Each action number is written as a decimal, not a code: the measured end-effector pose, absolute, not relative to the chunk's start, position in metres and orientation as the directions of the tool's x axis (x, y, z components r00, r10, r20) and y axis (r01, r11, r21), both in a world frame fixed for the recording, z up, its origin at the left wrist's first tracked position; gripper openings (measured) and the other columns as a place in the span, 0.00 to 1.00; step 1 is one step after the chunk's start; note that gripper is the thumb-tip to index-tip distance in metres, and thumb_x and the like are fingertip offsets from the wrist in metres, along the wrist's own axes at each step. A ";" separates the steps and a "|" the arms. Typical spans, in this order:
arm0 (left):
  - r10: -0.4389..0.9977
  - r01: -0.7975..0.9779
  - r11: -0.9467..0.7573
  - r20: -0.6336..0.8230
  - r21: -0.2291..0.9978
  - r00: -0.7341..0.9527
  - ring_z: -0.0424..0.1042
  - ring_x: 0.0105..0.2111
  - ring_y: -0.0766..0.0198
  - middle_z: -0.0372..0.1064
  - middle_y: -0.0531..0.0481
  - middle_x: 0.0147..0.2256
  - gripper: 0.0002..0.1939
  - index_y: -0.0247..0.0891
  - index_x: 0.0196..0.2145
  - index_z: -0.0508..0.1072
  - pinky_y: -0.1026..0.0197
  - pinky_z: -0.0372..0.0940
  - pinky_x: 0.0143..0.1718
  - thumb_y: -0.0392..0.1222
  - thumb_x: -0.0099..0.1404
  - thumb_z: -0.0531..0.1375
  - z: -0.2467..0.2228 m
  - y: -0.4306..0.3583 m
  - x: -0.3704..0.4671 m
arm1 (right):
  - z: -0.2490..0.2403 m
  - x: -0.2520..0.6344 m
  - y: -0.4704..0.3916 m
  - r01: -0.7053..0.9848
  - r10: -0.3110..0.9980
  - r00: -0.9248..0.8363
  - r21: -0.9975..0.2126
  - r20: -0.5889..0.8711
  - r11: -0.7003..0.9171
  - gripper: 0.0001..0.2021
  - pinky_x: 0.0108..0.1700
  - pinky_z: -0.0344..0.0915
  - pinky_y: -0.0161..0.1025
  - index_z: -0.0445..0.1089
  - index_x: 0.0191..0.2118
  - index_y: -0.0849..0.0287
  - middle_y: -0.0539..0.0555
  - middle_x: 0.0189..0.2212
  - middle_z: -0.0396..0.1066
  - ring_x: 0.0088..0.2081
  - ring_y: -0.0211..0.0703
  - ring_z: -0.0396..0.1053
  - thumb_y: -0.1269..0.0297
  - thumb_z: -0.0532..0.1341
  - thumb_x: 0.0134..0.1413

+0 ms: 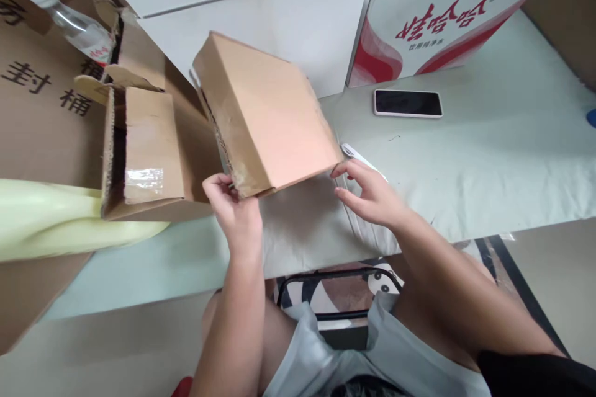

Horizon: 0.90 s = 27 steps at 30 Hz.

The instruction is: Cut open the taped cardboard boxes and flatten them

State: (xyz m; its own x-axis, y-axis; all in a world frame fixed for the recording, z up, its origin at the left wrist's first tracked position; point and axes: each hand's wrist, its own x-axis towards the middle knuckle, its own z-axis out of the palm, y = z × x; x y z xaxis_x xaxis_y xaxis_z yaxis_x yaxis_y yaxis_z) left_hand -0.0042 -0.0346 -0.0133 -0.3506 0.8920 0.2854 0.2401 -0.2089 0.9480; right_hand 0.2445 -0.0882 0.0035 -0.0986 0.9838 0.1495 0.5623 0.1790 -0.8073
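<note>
A brown cardboard box (284,118) is held tilted above the pale green table cover. My left hand (235,214) is closed on its lower left corner, thumb and fingers pinching the taped edge. At the lower right corner of the box, my right hand (367,192) has thumb and index finger apart, the fingertips at or just touching that corner. A slim white object (361,158) lies partly hidden behind the right hand; its kind I cannot make out. Left of the held box stands another cardboard box (153,149), with flaps raised and clear tape on its side.
A phone (408,103) lies face up on the cover (488,167). Behind it stands a white and red carton (442,31), beside large white boxes (261,12). On the left are a plastic bottle (77,25), a big brown carton (41,130) and a pale yellow soft thing (51,217).
</note>
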 end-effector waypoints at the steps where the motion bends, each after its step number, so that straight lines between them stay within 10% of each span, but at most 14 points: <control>1: 0.896 0.298 -0.211 0.307 0.931 -0.323 0.70 0.35 0.65 0.64 0.53 0.37 0.19 0.43 0.41 0.63 0.64 0.66 0.34 0.40 0.55 0.67 -0.013 -0.037 -0.004 | 0.003 0.244 -0.088 0.568 0.981 -0.134 -0.800 0.140 0.192 0.11 0.51 0.72 0.52 0.70 0.46 0.55 0.60 0.46 0.77 0.48 0.56 0.76 0.58 0.60 0.60; 8: 0.938 0.346 -0.223 0.297 0.911 -0.178 0.72 0.62 0.54 0.63 0.38 0.68 0.36 0.46 0.66 0.63 0.53 0.70 0.61 0.35 0.61 0.64 -0.019 -0.040 -0.002 | 0.004 0.239 -0.087 0.606 0.969 -0.212 -0.761 0.126 0.232 0.11 0.50 0.73 0.52 0.70 0.49 0.56 0.62 0.49 0.76 0.48 0.56 0.76 0.63 0.58 0.61; 21: 0.884 0.211 -0.285 0.341 0.935 -0.320 0.76 0.57 0.55 0.79 0.44 0.53 0.21 0.42 0.59 0.75 0.51 0.71 0.62 0.47 0.72 0.57 -0.024 -0.032 -0.006 | -0.001 0.240 -0.085 0.587 0.914 0.292 -0.807 0.283 0.062 0.08 0.49 0.72 0.51 0.63 0.43 0.52 0.57 0.43 0.75 0.48 0.53 0.73 0.60 0.58 0.58; 27: 0.826 0.157 -0.386 0.416 0.909 -0.380 0.74 0.62 0.55 0.76 0.44 0.57 0.20 0.44 0.58 0.74 0.51 0.68 0.65 0.45 0.69 0.60 -0.021 -0.030 -0.004 | -0.001 0.247 -0.086 0.862 0.974 0.228 -0.461 -0.015 -0.209 0.16 0.46 0.70 0.51 0.71 0.51 0.59 0.67 0.48 0.74 0.50 0.62 0.72 0.67 0.56 0.59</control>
State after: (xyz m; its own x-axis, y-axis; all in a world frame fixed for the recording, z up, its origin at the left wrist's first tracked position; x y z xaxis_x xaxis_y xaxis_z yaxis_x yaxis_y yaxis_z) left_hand -0.0036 -0.0304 -0.0209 -0.3795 0.8262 0.4164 0.1574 -0.3859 0.9090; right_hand 0.2467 -0.0858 -0.0010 0.2276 0.9736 -0.0151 0.8624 -0.2088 -0.4612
